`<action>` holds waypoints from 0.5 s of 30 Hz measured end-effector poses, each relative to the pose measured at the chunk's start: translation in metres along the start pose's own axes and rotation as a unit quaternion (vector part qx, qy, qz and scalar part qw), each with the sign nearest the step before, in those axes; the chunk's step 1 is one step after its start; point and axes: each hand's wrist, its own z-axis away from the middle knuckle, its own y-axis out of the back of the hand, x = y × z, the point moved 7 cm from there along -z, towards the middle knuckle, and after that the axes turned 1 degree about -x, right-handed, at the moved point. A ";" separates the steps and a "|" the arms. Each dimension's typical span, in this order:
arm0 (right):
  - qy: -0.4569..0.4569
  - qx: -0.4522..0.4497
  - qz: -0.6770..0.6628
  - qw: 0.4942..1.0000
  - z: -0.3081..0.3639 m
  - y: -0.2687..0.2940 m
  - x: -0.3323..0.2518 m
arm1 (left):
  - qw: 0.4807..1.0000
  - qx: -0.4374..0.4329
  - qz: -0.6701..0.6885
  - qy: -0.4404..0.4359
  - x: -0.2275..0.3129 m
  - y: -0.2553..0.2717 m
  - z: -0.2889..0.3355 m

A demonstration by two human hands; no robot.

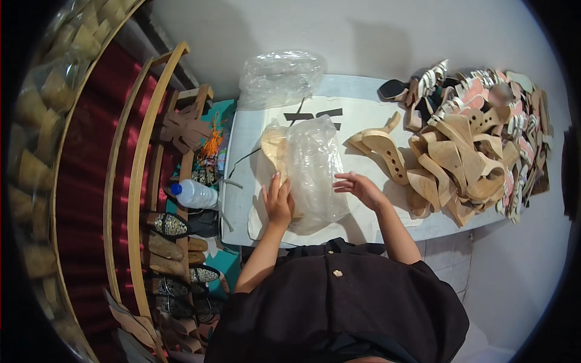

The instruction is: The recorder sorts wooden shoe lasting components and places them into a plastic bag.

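Shirt, L grip on sole, R grip splayed nr bag.

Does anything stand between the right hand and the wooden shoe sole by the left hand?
Yes: a bulging clear plastic bag lies between the right hand and the wooden shoe sole by the left hand.

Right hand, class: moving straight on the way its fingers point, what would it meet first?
Most likely the clear plastic bag; the right hand overlaps its edge in this view, though depth leaves contact unclear.
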 end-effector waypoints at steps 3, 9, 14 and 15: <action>-0.007 0.058 0.134 0.989 0.014 0.006 0.006 | 1.000 0.006 0.017 -0.001 0.005 0.002 -0.002; 0.062 0.196 0.288 0.935 0.058 0.030 -0.034 | 0.996 -0.060 -0.026 0.053 0.026 0.007 -0.009; 0.186 0.335 0.406 0.830 0.123 0.048 -0.089 | 0.994 0.051 0.081 0.050 0.082 0.050 -0.039; 0.188 0.338 0.407 0.828 0.131 0.049 -0.094 | 0.985 0.106 0.135 0.019 0.102 0.063 -0.048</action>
